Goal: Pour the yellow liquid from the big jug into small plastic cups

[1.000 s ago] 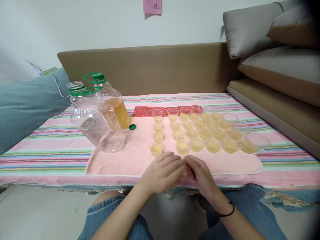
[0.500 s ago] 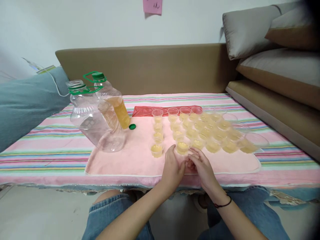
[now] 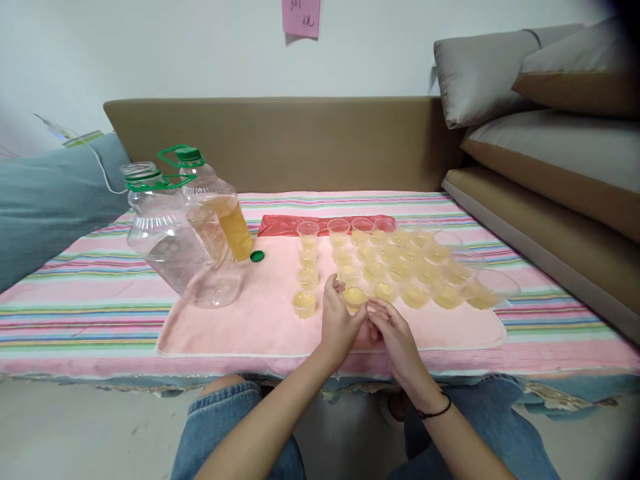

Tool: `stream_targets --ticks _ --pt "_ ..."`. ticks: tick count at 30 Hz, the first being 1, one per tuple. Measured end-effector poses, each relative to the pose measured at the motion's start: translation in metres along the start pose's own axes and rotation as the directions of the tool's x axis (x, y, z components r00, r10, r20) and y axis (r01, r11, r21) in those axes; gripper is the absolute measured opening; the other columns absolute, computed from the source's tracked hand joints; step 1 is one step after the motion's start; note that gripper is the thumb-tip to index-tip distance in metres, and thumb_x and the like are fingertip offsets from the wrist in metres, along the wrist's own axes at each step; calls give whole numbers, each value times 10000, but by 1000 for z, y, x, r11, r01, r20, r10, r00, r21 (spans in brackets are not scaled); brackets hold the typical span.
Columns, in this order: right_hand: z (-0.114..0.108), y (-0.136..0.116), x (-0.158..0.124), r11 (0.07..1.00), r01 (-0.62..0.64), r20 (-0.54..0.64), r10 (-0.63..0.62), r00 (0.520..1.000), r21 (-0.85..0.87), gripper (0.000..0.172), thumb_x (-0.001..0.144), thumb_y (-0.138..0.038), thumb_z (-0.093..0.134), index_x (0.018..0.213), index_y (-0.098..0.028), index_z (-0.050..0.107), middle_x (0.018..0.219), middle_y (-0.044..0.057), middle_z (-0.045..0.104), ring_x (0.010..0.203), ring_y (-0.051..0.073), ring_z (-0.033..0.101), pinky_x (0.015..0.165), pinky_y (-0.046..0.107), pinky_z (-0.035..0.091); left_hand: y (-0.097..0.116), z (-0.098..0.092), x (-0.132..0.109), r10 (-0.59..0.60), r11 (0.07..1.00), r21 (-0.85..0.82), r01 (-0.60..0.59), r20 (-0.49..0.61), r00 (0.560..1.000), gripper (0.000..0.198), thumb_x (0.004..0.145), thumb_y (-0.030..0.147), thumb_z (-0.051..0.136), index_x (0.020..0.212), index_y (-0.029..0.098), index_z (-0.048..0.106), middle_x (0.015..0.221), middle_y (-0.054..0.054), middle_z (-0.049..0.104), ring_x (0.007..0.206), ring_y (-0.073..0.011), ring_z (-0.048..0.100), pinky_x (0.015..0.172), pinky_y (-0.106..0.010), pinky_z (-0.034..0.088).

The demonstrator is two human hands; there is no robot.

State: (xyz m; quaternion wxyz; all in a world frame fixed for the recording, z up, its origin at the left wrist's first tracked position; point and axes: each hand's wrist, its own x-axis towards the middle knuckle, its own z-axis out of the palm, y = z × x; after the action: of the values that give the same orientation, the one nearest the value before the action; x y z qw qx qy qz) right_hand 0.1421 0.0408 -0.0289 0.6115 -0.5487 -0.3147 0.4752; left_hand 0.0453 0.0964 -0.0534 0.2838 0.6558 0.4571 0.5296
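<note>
A small clear plastic cup [image 3: 355, 300] of pale yellow liquid stands in the front row, between my two hands. My left hand [image 3: 339, 320] curves round its left side, with fingers behind the cup and the thumb in front. The bent fingers of my right hand [image 3: 393, 327] press close against its right side; some fingertips are hidden. To the left, another filled cup [image 3: 305, 305] fronts a single column of cups. On the right, several rows of similar cups [image 3: 415, 295] stand close together. All rest on a pink cloth [image 3: 225, 337].
Two large clear bottles with green handles stand at left: an uncapped one [image 3: 165, 237] that looks empty, and a capped one [image 3: 235, 230] partly filled with yellow liquid. A green cap [image 3: 257, 256] lies nearby. Behind the cups is a red plastic sheet [image 3: 280, 225]. Cushions [image 3: 560, 147] are stacked at right.
My left hand has moved forward and closed further round the front cup. My right hand remains at the cup's right side. The whole view has shifted slightly.
</note>
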Motion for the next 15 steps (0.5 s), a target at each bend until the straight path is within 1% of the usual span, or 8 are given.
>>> stream_targets --ticks 4,8,10,12,15 --pt "-2 1 1 999 32 -18 -32 999 -33 413 688 -447 718 999 -191 627 575 -63 557 522 129 449 528 272 343 0 -3 -2 33 999 25 -32 -5 999 735 741 240 698 1330 199 262 1211 -142 501 1142 -272 556 1012 -477 421" --pt "-2 3 0 995 67 1 -67 998 -77 426 695 -467 716 1016 -207 613 616 -58 575 548 140 484 552 278 385 -3 -5 -2 48 999 13 -48 2 999 729 737 241 701 1318 189 265 1208 -143 494 1149 -268 551 1009 -464 430" --pt "-3 2 -1 989 93 8 -93 996 -118 361 719 -481 701 944 -215 605 634 -54 575 544 135 488 546 277 392 -5 -6 -1 53 998 15 -53 0 999 722 727 216 693 1312 189 269 1193 -137 500 1142 -267 553 1009 -469 428" --pt "-4 0 -3 982 116 17 -115 993 -151 285 738 -470 696 819 -220 584 609 -60 541 526 124 465 529 268 376 -5 -6 1 53 998 24 -53 -4 999 718 720 188 682 1310 194 272 1177 -128 508 1131 -264 559 1011 -476 423" --pt "-8 -6 -8 967 168 55 -160 986 -192 263 756 -440 693 714 -222 552 569 -70 477 521 116 438 514 258 348 -5 -7 2 43 999 16 -44 7 999 712 725 188 677 1313 200 276 1176 -121 504 1131 -256 558 1018 -475 418"
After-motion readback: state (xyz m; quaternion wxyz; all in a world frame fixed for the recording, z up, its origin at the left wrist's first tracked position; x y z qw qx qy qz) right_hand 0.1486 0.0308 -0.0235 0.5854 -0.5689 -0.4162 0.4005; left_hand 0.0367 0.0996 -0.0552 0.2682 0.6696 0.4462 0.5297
